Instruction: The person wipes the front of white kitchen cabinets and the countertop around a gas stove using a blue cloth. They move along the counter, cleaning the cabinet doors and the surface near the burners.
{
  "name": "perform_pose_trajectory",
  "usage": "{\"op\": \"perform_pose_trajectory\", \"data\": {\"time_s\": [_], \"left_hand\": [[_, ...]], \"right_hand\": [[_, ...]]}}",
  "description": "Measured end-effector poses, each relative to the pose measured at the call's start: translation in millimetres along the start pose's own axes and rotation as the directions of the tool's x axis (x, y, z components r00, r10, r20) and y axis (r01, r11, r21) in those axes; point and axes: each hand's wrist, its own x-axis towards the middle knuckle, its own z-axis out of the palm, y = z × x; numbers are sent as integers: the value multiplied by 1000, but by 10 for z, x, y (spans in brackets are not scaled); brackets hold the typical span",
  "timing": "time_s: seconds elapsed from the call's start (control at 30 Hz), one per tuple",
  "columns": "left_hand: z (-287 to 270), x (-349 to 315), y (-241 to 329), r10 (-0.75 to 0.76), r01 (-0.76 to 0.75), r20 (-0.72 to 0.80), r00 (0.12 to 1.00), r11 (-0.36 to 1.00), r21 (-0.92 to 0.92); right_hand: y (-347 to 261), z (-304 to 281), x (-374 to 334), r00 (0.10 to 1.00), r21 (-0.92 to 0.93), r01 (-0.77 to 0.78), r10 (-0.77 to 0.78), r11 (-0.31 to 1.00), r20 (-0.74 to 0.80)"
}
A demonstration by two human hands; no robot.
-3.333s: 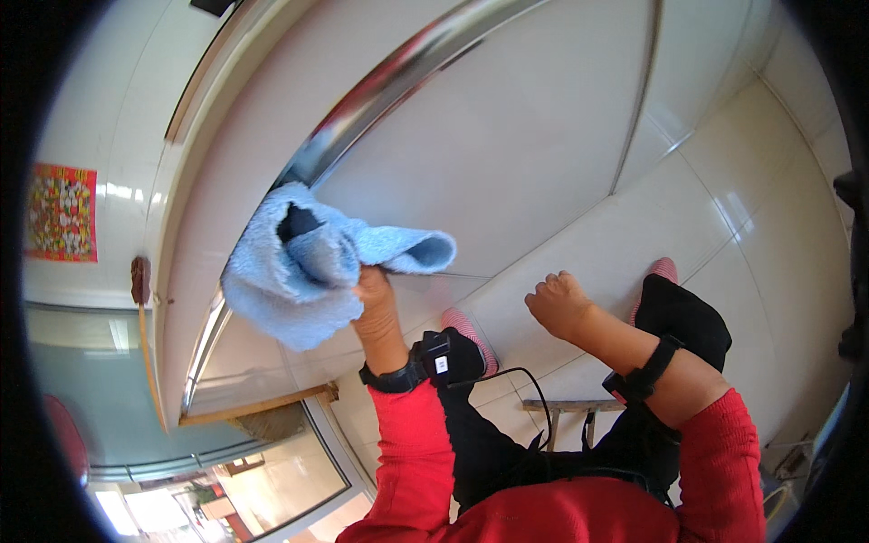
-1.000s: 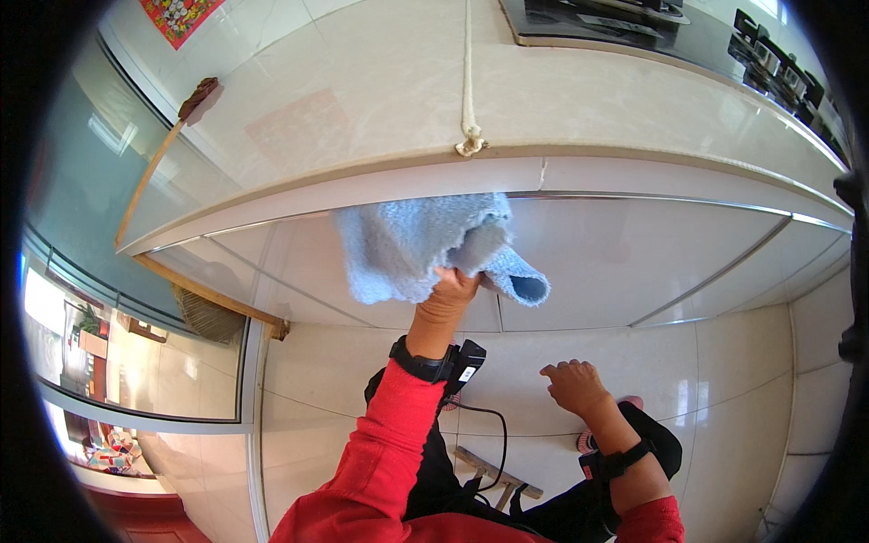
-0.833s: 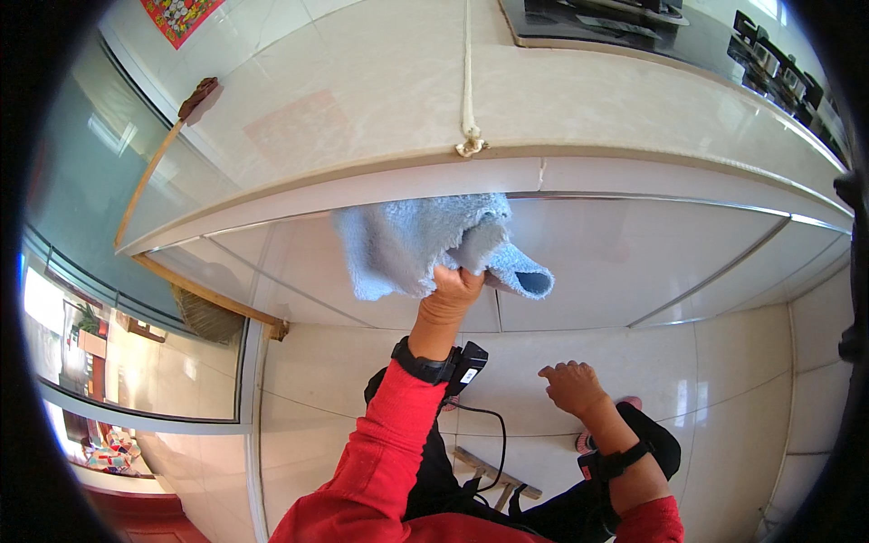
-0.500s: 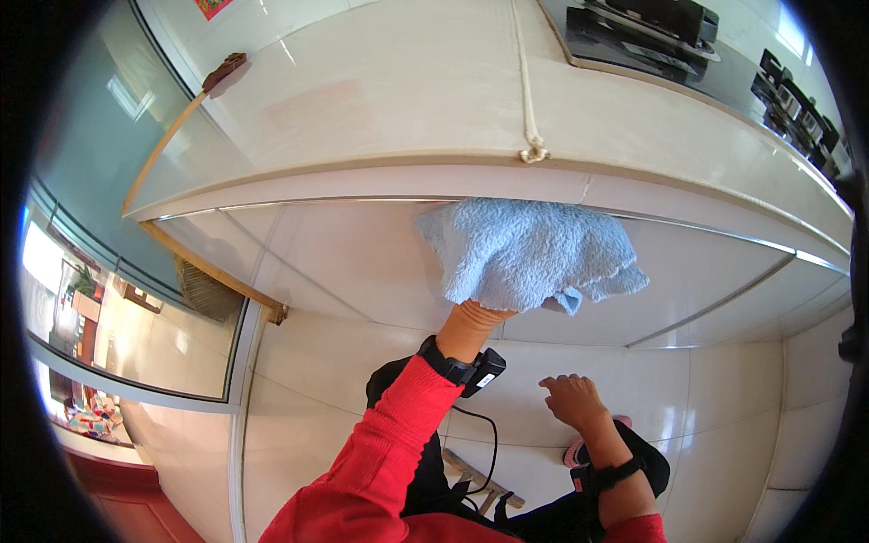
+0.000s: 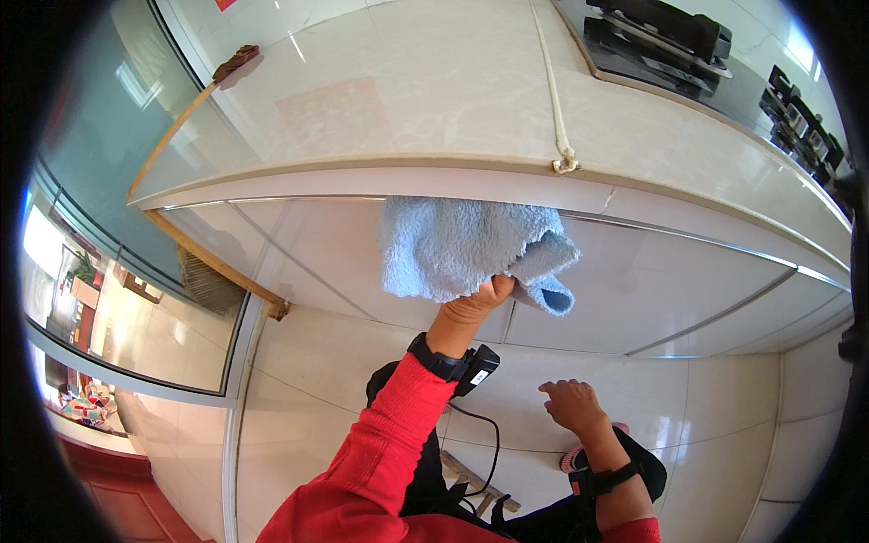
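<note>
A fluffy light-blue towel [image 5: 462, 244] lies against the white cabinet front [image 5: 670, 281], just under the counter's edge. My left hand [image 5: 478, 299] grips it from below; the thumb shows at the lower side, while the other fingers are hidden by the cloth. One corner of the towel curls over and hangs beside the thumb. Apart from it, my right hand [image 5: 572, 404] hovers above my knee, holding nothing, its fingers loosely bent and a little apart.
Above the cabinet runs a beige countertop [image 5: 416, 100] with a white cord [image 5: 554, 90] hanging toward its edge. A black gas stove [image 5: 661, 50] sits at the far right. A wooden-handled broom [image 5: 172, 136] leans at the left, near a glass door [image 5: 136, 335]. A small stool [image 5: 480, 480] stands below me.
My left hand has drawn the towel leftward along the cabinet front, and its thumb has come into sight as the cloth folded. My right hand has hardly moved.
</note>
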Motion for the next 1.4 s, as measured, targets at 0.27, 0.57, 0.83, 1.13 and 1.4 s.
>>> {"op": "perform_pose_trajectory", "data": {"time_s": [0.27,0.57,0.83,1.13,1.4], "left_hand": [[-12,137,181,140,-133,-41,989,981,138],[200,1,236,215,-160,401,890,973,-166],[242,57,546,-5,612,731,682,551,-567],[309,72,613,331,-181,588,739,937,-300],[399,10,697,415,-261,462,784,895,-361]], "right_hand": [[-67,-152,-10,971,-5,134,-132,991,-198],[-344,-830,91,683,266,438,-125,858,-720],[-273,-923,136,516,521,643,185,561,-836],[-177,-816,307,406,515,604,321,608,-856],[-199,-800,400,218,388,514,320,765,-922]]}}
